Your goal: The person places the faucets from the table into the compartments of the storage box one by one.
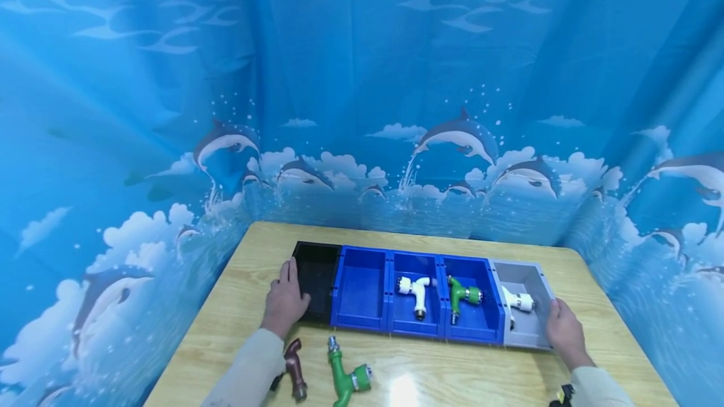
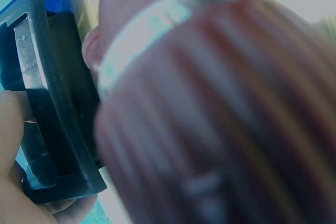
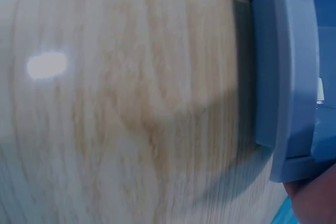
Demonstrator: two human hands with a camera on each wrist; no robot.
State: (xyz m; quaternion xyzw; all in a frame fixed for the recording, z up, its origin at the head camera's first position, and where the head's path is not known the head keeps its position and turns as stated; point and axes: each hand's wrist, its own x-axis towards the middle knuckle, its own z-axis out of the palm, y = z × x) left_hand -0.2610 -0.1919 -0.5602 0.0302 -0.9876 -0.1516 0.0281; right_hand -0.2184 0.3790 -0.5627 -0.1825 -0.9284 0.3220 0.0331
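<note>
At the left end of a row of bins, my left hand (image 1: 285,300) grips the side wall of the black bin (image 1: 317,256), thumb over the rim and fingers outside. My right hand (image 1: 567,333) holds the outer wall of the grey bin (image 1: 540,331) at the right end. Inside the grey bin lies a white tap (image 1: 520,300). Between the end bins are three blue bins (image 1: 362,284); the middle one has a white tap (image 1: 418,294) and the right one a green tap (image 1: 464,294). A brown tap (image 2: 210,119) fills much of the left wrist view, blurred.
On the wooden table (image 1: 452,369), in front of the bins, lies another green tap (image 1: 342,375), with the brown tap beside my left sleeve. A blue dolphin-print curtain (image 1: 362,112) surrounds the table at the back and sides.
</note>
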